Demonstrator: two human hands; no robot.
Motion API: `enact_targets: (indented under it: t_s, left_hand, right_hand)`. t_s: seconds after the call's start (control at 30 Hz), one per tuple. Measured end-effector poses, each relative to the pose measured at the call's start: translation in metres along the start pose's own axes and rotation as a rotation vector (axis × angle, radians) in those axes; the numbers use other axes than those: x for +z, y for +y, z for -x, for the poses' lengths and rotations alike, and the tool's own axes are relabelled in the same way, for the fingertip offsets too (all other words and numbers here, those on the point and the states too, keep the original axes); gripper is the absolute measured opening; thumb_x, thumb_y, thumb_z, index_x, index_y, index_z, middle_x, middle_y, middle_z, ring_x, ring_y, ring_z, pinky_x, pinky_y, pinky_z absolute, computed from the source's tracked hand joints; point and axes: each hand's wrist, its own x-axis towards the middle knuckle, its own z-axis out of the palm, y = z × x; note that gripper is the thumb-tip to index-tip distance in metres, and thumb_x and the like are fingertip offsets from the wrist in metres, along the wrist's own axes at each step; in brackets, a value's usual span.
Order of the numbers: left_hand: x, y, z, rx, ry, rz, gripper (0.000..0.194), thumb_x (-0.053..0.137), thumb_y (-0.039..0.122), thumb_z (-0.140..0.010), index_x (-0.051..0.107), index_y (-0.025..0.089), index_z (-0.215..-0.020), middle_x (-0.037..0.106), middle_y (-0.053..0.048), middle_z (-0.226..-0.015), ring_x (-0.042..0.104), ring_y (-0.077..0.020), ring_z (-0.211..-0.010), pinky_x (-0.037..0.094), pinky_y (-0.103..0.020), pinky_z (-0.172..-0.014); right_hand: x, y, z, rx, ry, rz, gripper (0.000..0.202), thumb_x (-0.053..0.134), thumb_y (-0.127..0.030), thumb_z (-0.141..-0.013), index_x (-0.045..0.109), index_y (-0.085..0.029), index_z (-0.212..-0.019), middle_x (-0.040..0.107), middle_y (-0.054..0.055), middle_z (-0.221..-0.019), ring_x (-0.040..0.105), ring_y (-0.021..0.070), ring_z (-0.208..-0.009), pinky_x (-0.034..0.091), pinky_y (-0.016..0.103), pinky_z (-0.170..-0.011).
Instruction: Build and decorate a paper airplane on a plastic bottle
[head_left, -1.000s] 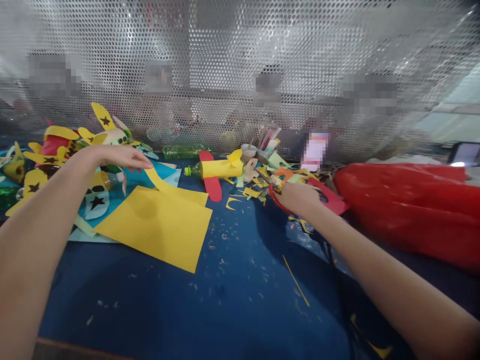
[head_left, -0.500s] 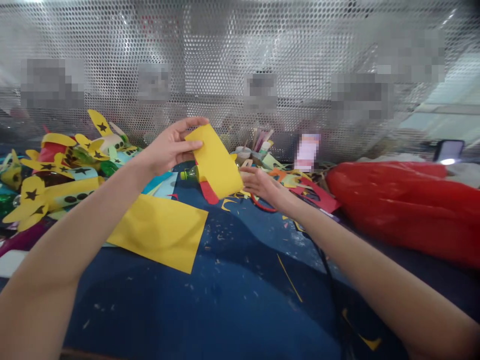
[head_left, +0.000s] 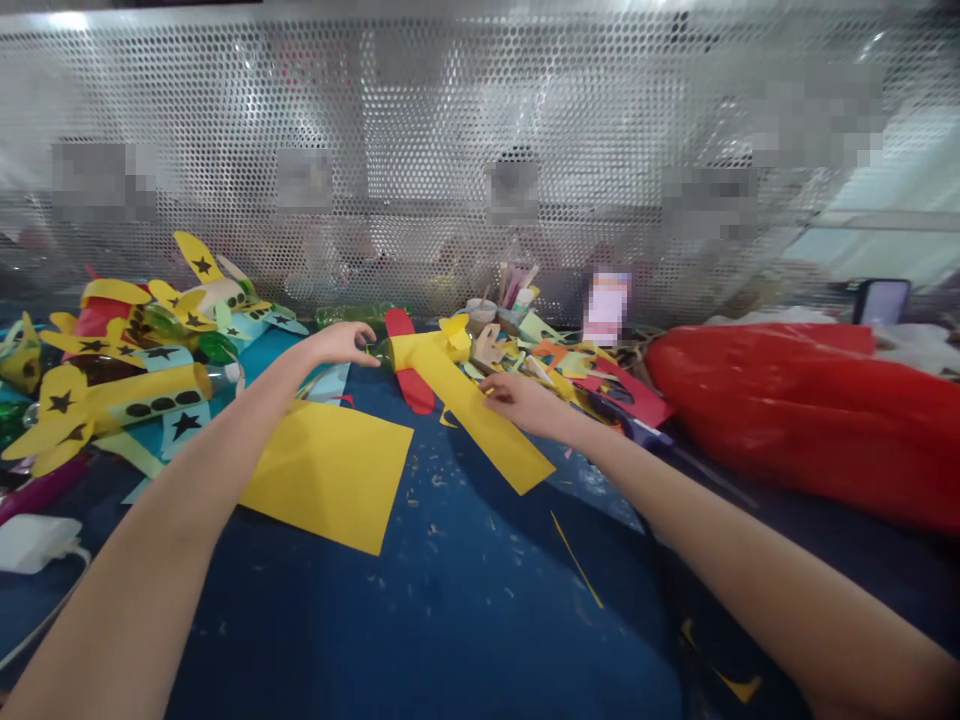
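Observation:
A bottle wrapped in yellow paper (head_left: 409,350), with a red paper wing (head_left: 415,392), lies on the blue table, its neck facing left. My left hand (head_left: 345,343) is beside that neck, thumb and fingers apart in a curve; whether it touches the bottle is unclear. Slanting from the bottle towards the lower right is a yellow paper strip (head_left: 487,420). The curled fingers of my right hand (head_left: 525,402) meet the strip's right edge and appear to pinch it. A larger yellow sheet (head_left: 337,470) lies flat under my left forearm.
Several decorated bottle planes (head_left: 142,393) are heaped at the left, near a white charger (head_left: 37,543). Paper scraps (head_left: 577,362) and cups of sticks (head_left: 484,310) stand before the perforated metal screen (head_left: 420,120). A red plastic bag (head_left: 810,420) fills the right side.
My left hand has let go of the yellow strip and moved down to the bottle's neck. The strip has opened out and swung lower right, with my right hand lower at its edge.

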Motion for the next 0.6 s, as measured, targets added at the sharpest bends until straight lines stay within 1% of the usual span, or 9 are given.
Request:
enact_targets:
  t_s: [0.07, 0.13, 0.2, 0.27, 0.33, 0.37, 0.47, 0.53, 0.6]
  left_hand:
    - [0.004, -0.008, -0.003, 0.009, -0.017, -0.016, 0.052, 0.083, 0.037, -0.055, 0.064, 0.019, -0.099, 0.07, -0.012, -0.108, 0.064, -0.0335, -0.105, 0.049, -0.036, -0.086]
    - [0.008, -0.011, -0.004, 0.011, -0.012, -0.016, 0.048, 0.082, 0.033, -0.054, 0.063, 0.019, -0.096, 0.071, -0.01, -0.1, 0.066, -0.0329, -0.1, 0.049, -0.035, -0.083]
    - [0.01, -0.012, -0.004, 0.017, 0.003, -0.006, 0.046, 0.079, 0.034, -0.057, 0.062, 0.019, -0.097, 0.071, -0.008, -0.093, 0.067, -0.0314, -0.095, 0.05, -0.036, -0.081]
    - [0.006, -0.011, -0.004, 0.035, 0.021, 0.024, 0.045, 0.075, 0.039, -0.065, 0.061, 0.019, -0.103, 0.07, -0.007, -0.093, 0.067, -0.0286, -0.093, 0.05, -0.035, -0.081]
    - [-0.001, -0.008, -0.003, 0.069, 0.059, 0.159, 0.045, 0.068, 0.044, -0.074, 0.058, 0.019, -0.11, 0.07, -0.007, -0.099, 0.067, -0.0256, -0.095, 0.052, -0.035, -0.082]
    - [-0.006, -0.005, -0.002, 0.091, 0.097, 0.286, 0.044, 0.067, 0.045, -0.076, 0.058, 0.019, -0.111, 0.07, -0.008, -0.102, 0.067, -0.0247, -0.096, 0.053, -0.035, -0.083]
    - [-0.023, 0.006, 0.001, 0.172, 0.23, 0.631, 0.039, 0.071, 0.042, -0.077, 0.06, 0.019, -0.107, 0.068, -0.008, -0.107, 0.066, -0.0232, -0.1, 0.053, -0.038, -0.09]
    - [-0.034, 0.018, 0.004, 0.22, 0.295, 0.712, 0.035, 0.069, 0.038, -0.08, 0.06, 0.02, -0.109, 0.066, -0.007, -0.115, 0.064, -0.0219, -0.104, 0.053, -0.039, -0.094]
    - [-0.044, 0.034, 0.007, 0.272, 0.321, 0.743, 0.03, 0.063, 0.035, -0.087, 0.06, 0.021, -0.113, 0.063, -0.007, -0.121, 0.063, -0.021, -0.107, 0.052, -0.039, -0.096]
  right_hand:
    - [0.0, 0.001, 0.001, -0.04, -0.001, 0.079, 0.026, 0.051, -0.015, -0.084, 0.066, -0.016, -0.106, 0.074, 0.007, -0.089, 0.068, 0.0201, -0.078, 0.05, 0.031, -0.072]
    - [-0.003, 0.0, 0.001, -0.083, 0.016, 0.09, 0.027, 0.049, -0.015, -0.085, 0.067, -0.017, -0.106, 0.074, 0.007, -0.091, 0.068, 0.0212, -0.08, 0.051, 0.033, -0.075]
    - [-0.008, 0.0, -0.001, -0.103, 0.074, 0.027, 0.024, 0.05, -0.016, -0.085, 0.066, -0.018, -0.103, 0.074, 0.007, -0.088, 0.068, 0.0215, -0.081, 0.051, 0.034, -0.076]
    - [-0.017, 0.0, -0.003, -0.114, 0.165, -0.097, 0.02, 0.052, -0.018, -0.085, 0.064, -0.019, -0.101, 0.072, 0.006, -0.084, 0.068, 0.0212, -0.079, 0.052, 0.034, -0.074]
    - [-0.027, 0.002, -0.004, -0.122, 0.288, -0.281, 0.021, 0.056, -0.025, -0.085, 0.059, -0.021, -0.105, 0.071, 0.004, -0.083, 0.067, 0.0204, -0.078, 0.053, 0.033, -0.069]
    - [-0.033, 0.002, -0.005, -0.119, 0.35, -0.387, 0.025, 0.058, -0.03, -0.084, 0.056, -0.023, -0.107, 0.07, 0.003, -0.084, 0.067, 0.0199, -0.077, 0.053, 0.033, -0.067]
    - [-0.05, -0.002, -0.003, -0.105, 0.51, -0.659, 0.043, 0.069, -0.037, -0.075, 0.047, -0.03, -0.111, 0.067, -0.002, -0.088, 0.067, 0.0177, -0.077, 0.055, 0.032, -0.065]
    - [-0.062, -0.009, -0.001, -0.115, 0.597, -0.762, 0.05, 0.074, -0.034, -0.069, 0.044, -0.033, -0.109, 0.064, -0.004, -0.088, 0.065, 0.0158, -0.075, 0.054, 0.03, -0.064]
    - [-0.077, -0.019, 0.002, -0.132, 0.685, -0.834, 0.051, 0.074, -0.029, -0.065, 0.042, -0.032, -0.104, 0.063, -0.006, -0.087, 0.063, 0.0136, -0.069, 0.053, 0.03, -0.062]
